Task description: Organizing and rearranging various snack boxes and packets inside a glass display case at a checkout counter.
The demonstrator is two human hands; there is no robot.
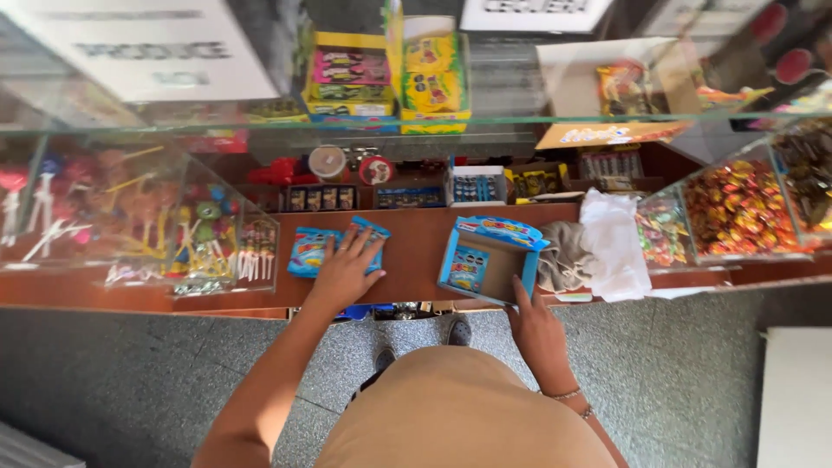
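My left hand point(345, 270) lies flat, fingers spread, on a few small blue snack packets point(310, 250) that sit on the wooden counter point(416, 238). My right hand point(539, 334) grips the near right edge of an open blue cardboard display box point(487, 258), which is tilted on the counter with a blue packet or two inside. The box lid stands up at its far side.
Clear bins of lollipops point(139, 217) stand at the left and bins of wrapped candies point(737, 208) at the right. White and grey cloths point(598, 247) lie beside the box. A glass shelf point(416, 121) above carries yellow candy boxes; small goods line the back shelf.
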